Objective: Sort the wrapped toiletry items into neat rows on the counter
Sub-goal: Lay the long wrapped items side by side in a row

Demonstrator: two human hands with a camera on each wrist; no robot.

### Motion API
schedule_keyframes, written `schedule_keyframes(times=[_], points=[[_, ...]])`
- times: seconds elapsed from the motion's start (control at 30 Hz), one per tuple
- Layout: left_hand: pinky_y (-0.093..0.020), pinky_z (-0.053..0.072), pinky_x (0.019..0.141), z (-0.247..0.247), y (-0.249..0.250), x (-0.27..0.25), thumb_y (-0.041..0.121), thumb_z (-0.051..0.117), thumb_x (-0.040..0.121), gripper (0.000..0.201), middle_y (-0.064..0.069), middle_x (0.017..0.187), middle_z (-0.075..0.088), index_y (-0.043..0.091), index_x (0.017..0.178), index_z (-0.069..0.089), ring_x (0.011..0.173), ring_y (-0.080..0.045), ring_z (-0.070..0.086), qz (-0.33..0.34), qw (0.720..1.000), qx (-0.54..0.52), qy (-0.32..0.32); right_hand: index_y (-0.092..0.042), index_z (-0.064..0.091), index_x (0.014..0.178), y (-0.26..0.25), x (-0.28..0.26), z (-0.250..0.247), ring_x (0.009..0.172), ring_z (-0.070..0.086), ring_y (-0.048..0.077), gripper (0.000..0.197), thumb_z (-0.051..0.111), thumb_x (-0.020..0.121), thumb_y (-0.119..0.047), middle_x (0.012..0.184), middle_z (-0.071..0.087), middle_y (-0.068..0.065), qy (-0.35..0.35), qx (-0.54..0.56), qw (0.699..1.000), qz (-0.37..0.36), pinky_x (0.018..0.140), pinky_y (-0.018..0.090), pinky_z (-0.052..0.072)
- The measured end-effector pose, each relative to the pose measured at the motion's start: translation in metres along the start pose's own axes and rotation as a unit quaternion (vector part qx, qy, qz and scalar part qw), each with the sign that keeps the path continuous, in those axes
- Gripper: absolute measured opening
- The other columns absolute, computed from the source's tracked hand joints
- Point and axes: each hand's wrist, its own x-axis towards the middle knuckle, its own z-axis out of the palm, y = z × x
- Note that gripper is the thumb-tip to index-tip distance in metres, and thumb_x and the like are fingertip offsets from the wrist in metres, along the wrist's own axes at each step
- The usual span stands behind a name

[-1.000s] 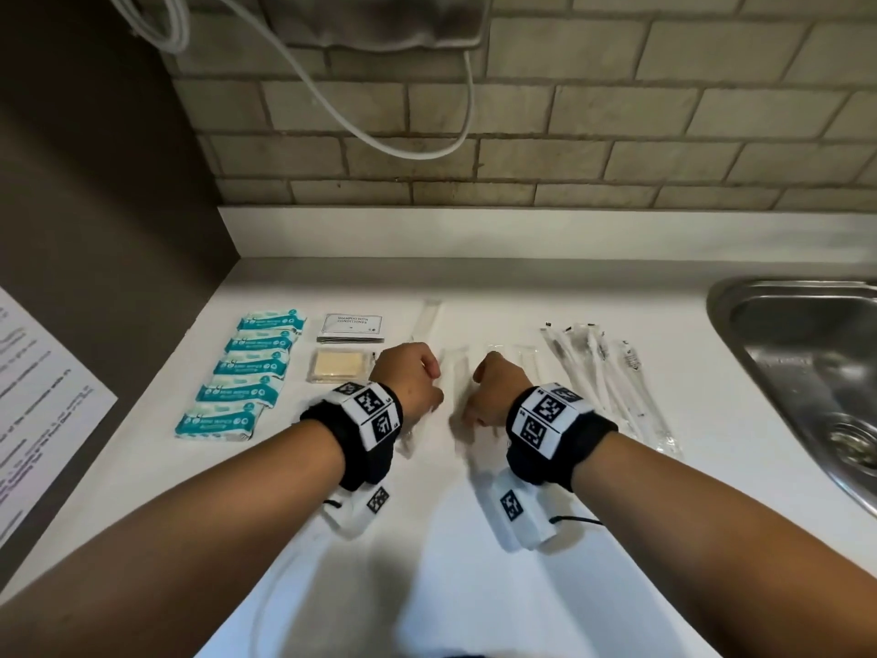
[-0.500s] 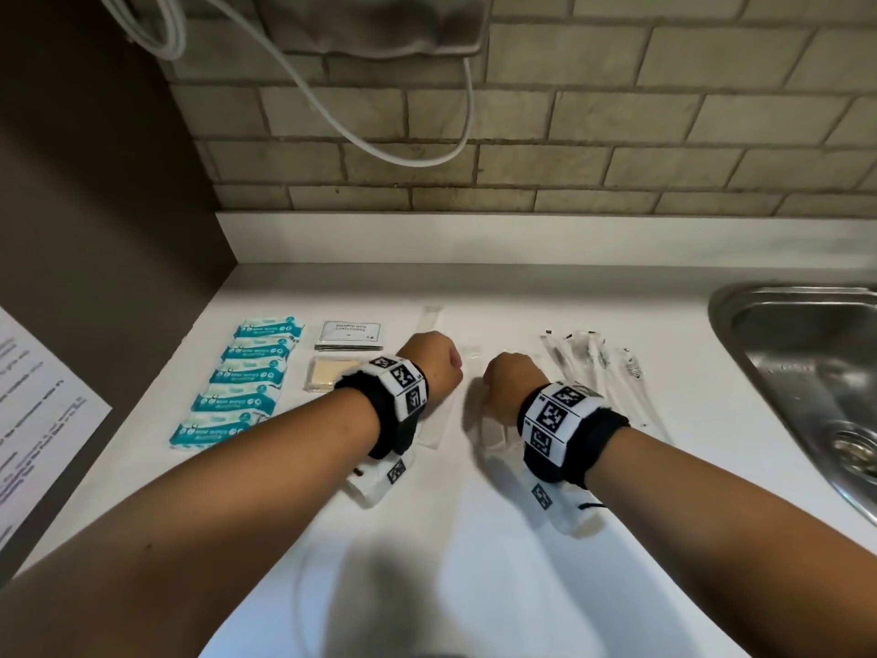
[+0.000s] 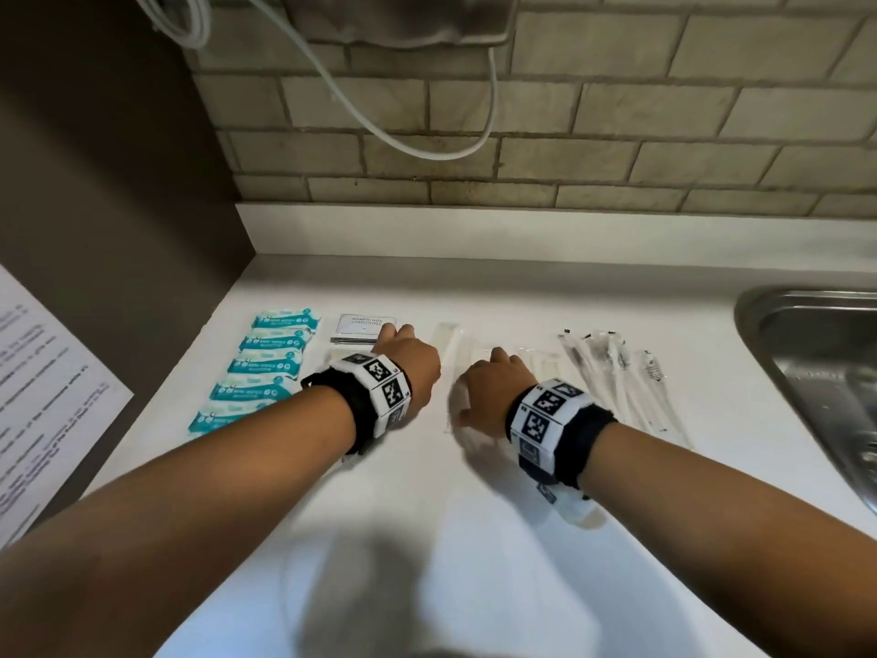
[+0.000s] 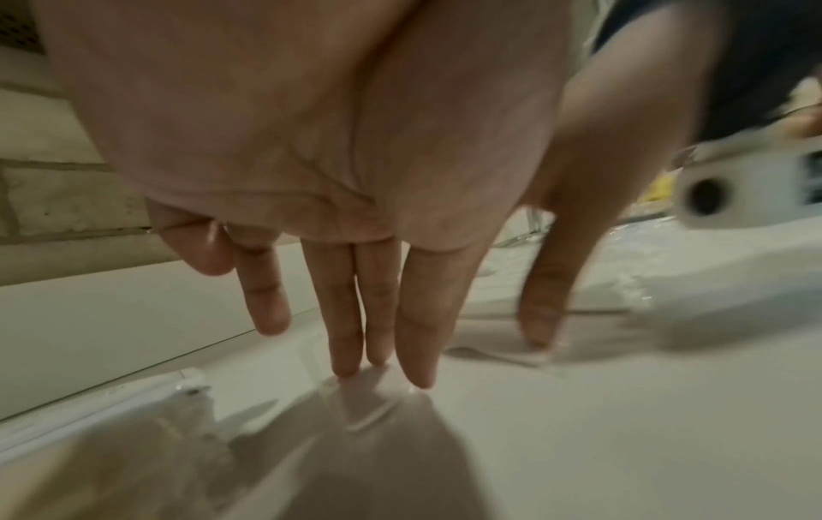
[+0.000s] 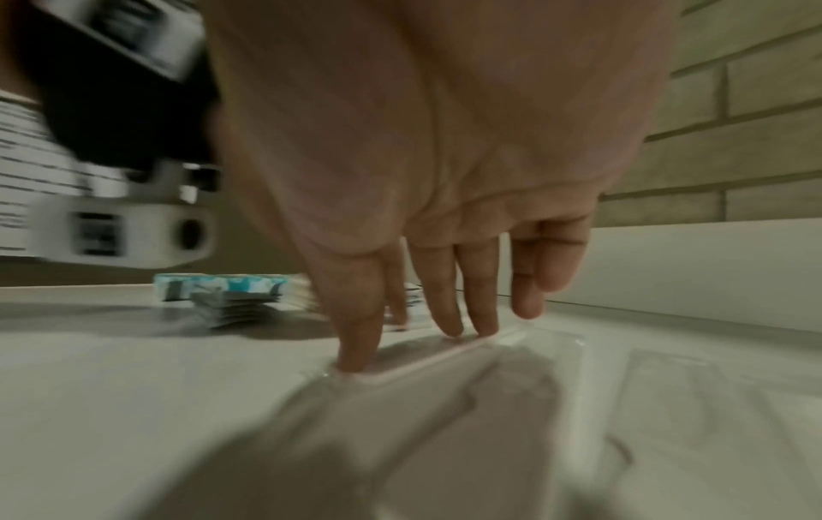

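Both hands flat-fingered on the white counter (image 3: 474, 539): left hand (image 3: 408, 368) touches down beside the shampoo sachet (image 3: 364, 325), right hand (image 3: 493, 391) presses clear wrapped packets (image 3: 474, 353) (contents unclear); teal packets (image 3: 265, 368) lie rowed far left.

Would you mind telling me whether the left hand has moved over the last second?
Yes. The left hand has moved away from the person and leftward, now reaching the shampoo sachet, which it sat well short of a second ago.
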Motion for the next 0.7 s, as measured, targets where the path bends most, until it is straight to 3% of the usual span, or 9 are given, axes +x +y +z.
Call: schedule_keyframes(times=[0.1, 0.2, 0.43, 0.53, 0.7], points=[[-0.035, 0.025, 0.098, 0.013, 0.0, -0.014, 0.027, 0.06, 0.088, 0.026, -0.004, 0.11, 0.064, 0.022, 0.111, 0.07, 0.116, -0.028, 0.035, 0.001, 0.998, -0.052, 0.041, -0.016, 0.062, 0.119, 0.003, -0.001, -0.004, 0.121, 0.042, 0.026, 0.037, 0.049, 0.091, -0.037, 0.117, 0.062, 0.004, -0.013, 0.05, 0.999, -0.008, 0.098, 0.039, 0.039], [-0.036, 0.027, 0.094, 0.024, 0.001, -0.024, 0.033, 0.062, 0.084, 0.027, 0.003, 0.103, 0.069, 0.023, 0.108, 0.07, 0.116, -0.025, 0.04, 0.009, 0.995, -0.062, 0.075, -0.009, 0.059, 0.119, -0.003, -0.007, 0.001, 0.119, 0.046, 0.028, 0.035, 0.043, 0.095, -0.027, 0.12, 0.055, 0.009, -0.009, 0.061, 0.998, -0.005, 0.095, 0.039, 0.043], [-0.038, 0.03, 0.097, 0.034, 0.003, -0.037, 0.04, 0.062, 0.086, 0.032, 0.001, 0.111, 0.067, 0.024, 0.113, 0.068, 0.12, -0.028, 0.043, 0.007, 0.991, -0.084, 0.102, -0.007, 0.057, 0.113, -0.021, -0.011, 0.022, 0.108, 0.054, 0.026, 0.03, 0.037, 0.094, -0.018, 0.118, 0.054, 0.01, 0.011, 0.125, 0.992, 0.027, 0.083, 0.036, 0.045], [-0.038, 0.031, 0.094, 0.033, 0.005, -0.041, 0.044, 0.061, 0.087, 0.028, 0.0, 0.11, 0.067, 0.023, 0.105, 0.069, 0.119, -0.029, 0.043, 0.006, 0.991, -0.077, 0.109, -0.007, 0.058, 0.116, -0.026, -0.018, 0.024, 0.114, 0.049, 0.025, 0.031, 0.037, 0.097, -0.019, 0.117, 0.054, 0.008, 0.016, 0.118, 0.993, 0.016, 0.089, 0.038, 0.047], [-0.037, 0.031, 0.089, 0.041, 0.006, -0.049, 0.046, 0.057, 0.089, 0.023, 0.001, 0.105, 0.066, 0.026, 0.092, 0.065, 0.114, -0.028, 0.045, 0.007, 0.989, -0.069, 0.127, -0.007, 0.059, 0.118, -0.033, -0.026, 0.031, 0.118, 0.045, 0.025, 0.03, 0.045, 0.094, -0.019, 0.121, 0.052, 0.006, 0.018, 0.104, 0.994, 0.004, 0.087, 0.041, 0.048]])
